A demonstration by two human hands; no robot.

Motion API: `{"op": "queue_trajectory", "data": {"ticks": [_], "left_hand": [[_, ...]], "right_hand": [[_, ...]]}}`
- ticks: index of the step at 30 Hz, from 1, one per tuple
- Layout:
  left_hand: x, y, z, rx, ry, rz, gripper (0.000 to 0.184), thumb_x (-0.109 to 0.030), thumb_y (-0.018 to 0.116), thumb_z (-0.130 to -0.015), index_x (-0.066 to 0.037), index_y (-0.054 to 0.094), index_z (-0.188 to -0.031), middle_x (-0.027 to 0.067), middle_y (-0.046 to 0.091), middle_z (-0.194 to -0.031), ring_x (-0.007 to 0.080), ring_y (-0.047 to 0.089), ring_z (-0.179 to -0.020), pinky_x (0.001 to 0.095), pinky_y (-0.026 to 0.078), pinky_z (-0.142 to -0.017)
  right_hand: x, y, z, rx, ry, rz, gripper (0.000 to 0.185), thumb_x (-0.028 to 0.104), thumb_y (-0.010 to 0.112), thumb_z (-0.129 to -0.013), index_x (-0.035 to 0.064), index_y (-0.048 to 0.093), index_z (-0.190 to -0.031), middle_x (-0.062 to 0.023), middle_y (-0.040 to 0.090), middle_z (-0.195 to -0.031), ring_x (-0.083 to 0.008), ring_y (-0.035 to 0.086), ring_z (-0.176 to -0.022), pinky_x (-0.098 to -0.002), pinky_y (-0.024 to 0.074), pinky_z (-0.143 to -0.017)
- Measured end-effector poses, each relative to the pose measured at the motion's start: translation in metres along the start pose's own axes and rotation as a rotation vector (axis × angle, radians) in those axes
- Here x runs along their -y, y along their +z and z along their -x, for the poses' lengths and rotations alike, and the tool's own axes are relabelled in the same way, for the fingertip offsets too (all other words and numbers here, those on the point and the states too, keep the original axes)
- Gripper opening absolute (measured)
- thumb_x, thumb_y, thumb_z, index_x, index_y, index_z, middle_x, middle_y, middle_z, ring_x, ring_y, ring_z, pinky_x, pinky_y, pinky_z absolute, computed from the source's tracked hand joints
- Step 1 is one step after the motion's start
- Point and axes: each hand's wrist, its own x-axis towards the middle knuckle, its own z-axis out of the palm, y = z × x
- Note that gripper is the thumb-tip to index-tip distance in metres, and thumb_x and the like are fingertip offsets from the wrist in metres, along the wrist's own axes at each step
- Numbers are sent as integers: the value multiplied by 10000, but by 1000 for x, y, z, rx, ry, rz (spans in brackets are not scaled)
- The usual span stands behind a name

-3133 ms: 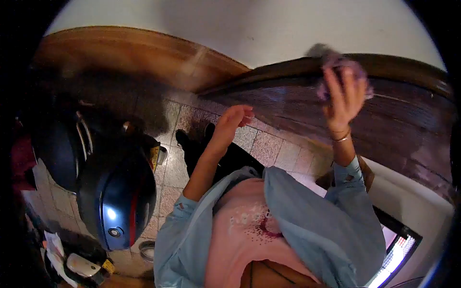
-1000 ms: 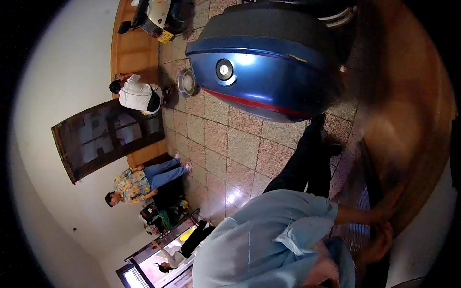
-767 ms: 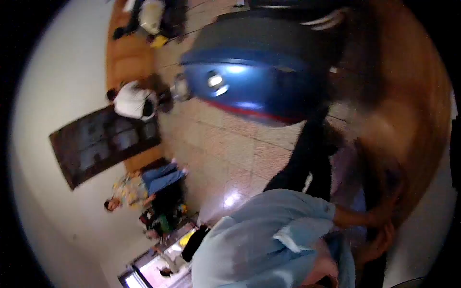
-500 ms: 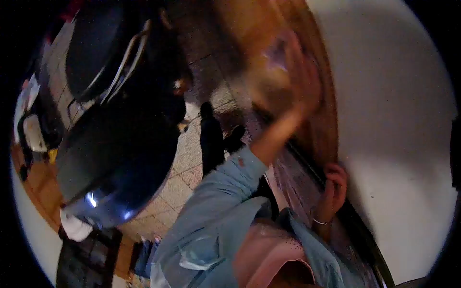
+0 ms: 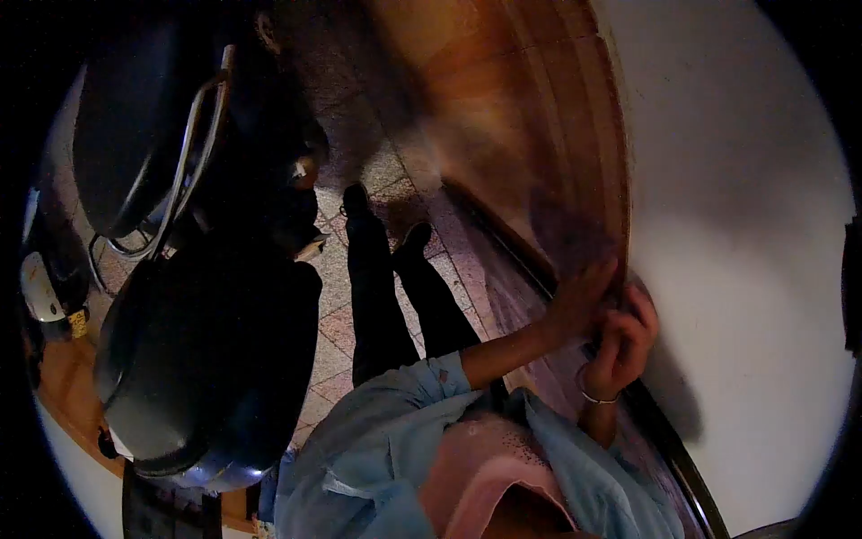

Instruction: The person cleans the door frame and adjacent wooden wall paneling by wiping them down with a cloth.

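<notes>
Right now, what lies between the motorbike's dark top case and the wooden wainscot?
In the head view, tiled floor and the person's dark-trousered legs lie between the dark top case and the wooden wainscot.

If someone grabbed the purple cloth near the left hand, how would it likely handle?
The purple cloth would probably be floppy, given its soft, uneven outline at the left hand. It is likely light, looking only about hand-sized. It seems unlikely to roll, appearing spread against the wooden panel; blur hides whether it is damp.
</notes>
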Motion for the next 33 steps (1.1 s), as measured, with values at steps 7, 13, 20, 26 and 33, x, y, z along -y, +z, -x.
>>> {"op": "queue_trajectory", "data": {"ticks": [7,13,20,26,33], "left_hand": [[76,-154,-98,-857,270,399,537,-166,420,-911,29,275,-1390,262,311,-1415,441,296,-1287,512,215,-1075],[71,-186,-110,-941,298,401,543,-205,439,-899,8,303,-1379,247,298,-1423,446,286,-1294,583,195,-1046],[34,34,8,-632,280,371,577,-255,441,-899,20,292,-1385,257,278,-1427,445,282,-1299,629,184,-1027],[52,58,-16,-744,50,511,580,-202,369,-934,56,184,-1420,270,231,-1450,445,213,-1337,525,156,-1098],[168,12,-106,-951,-185,817,566,-150,344,-957,19,125,-1450,239,160,-1495,393,148,-1383,428,115,-1141]], "right_hand": [[1,8,12,62,-39,164,170,-27,555,-828,9,599,-987,-232,530,-1223,-350,511,-1140,-413,395,-985],[3,12,14,44,-12,152,162,-18,560,-837,3,597,-993,-235,504,-1252,-351,488,-1171,-421,389,-997],[-2,18,16,12,-75,157,160,44,538,-869,10,602,-1012,-225,480,-1269,-356,483,-1173,-428,386,-1006],[-12,20,21,57,-155,310,175,73,529,-882,-1,597,-1025,-222,478,-1262,-364,473,-1175,-440,383,-1007],[-1,39,14,-5,-175,364,196,89,537,-888,-3,586,-1054,-238,457,-1260,-375,461,-1181,-448,383,-1001]]}}
